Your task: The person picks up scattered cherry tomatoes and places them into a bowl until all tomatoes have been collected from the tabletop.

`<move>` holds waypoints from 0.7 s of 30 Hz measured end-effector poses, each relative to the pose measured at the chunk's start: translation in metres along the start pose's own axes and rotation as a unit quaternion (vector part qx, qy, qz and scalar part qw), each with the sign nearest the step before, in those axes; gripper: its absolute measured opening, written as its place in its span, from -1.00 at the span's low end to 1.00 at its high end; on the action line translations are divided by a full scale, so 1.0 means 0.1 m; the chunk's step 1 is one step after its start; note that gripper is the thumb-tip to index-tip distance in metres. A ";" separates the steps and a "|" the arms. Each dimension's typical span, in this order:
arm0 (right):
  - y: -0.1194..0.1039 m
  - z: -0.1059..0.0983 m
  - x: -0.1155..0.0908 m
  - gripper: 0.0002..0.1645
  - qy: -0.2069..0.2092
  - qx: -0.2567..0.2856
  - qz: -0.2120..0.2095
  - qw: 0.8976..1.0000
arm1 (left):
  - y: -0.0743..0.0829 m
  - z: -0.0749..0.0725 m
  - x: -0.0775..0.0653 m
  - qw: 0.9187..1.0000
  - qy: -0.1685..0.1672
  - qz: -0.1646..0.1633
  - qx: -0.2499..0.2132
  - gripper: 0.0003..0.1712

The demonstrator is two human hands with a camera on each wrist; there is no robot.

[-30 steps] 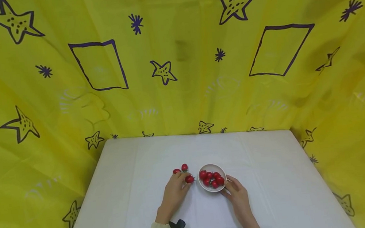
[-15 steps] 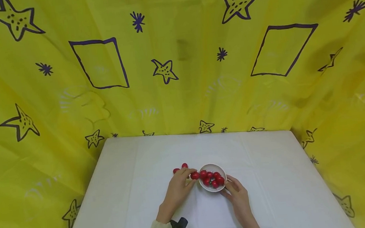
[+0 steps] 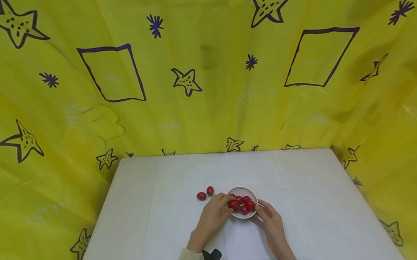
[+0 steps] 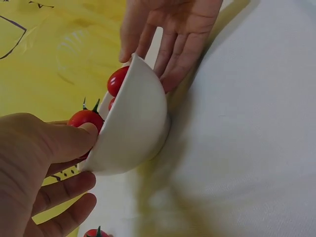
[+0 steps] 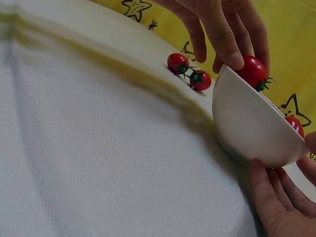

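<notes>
A white bowl (image 3: 243, 216) with several red cherry tomatoes in it stands on the white table. My left hand (image 3: 212, 214) is at the bowl's left rim. Between its thumb and fingers it pinches a cherry tomato (image 4: 85, 118) with a green stem, at the rim in the left wrist view. My right hand (image 3: 272, 224) holds the bowl from the right, thumb at the rim and fingers against the outer wall (image 5: 256, 128). Two more cherry tomatoes, one on the left (image 3: 201, 196) and one on the right (image 3: 210, 190), lie on the table beyond my left hand.
The white-covered table (image 3: 304, 187) extends around the bowl. A yellow curtain (image 3: 214, 117) with drawn stars and frames hangs behind and along both sides. Dark wrist mounts, such as the left one (image 3: 213, 256), sit on both wrists.
My left hand has moved right with a cherry tomato, from the loose ones on the table to the bowl's left rim. My right hand has stayed on the bowl.
</notes>
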State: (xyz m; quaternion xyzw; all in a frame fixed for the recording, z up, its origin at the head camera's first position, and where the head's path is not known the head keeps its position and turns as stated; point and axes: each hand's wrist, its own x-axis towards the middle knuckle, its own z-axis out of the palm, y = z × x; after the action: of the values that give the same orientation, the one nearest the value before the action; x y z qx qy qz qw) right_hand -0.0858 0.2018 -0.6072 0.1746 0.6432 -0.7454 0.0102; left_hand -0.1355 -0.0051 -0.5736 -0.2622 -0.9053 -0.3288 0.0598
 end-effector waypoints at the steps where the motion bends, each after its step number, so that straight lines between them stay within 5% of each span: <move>1: 0.00 0.00 0.00 -0.36 -0.002 -0.002 -0.001 1.000 | -0.01 0.01 0.00 1.000 0.000 0.005 0.006 -0.65; 21: -0.02 -0.01 -0.01 -0.35 0.001 -0.009 -0.001 1.000 | -0.02 0.04 0.02 0.999 -0.022 -0.002 0.030 -0.62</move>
State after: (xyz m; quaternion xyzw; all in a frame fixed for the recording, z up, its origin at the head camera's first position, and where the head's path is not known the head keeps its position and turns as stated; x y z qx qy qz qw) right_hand -0.0846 0.2027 -0.6055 0.1745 0.6498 -0.7397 0.0107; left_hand -0.1378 -0.0034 -0.5771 -0.2653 -0.9164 -0.2960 0.0470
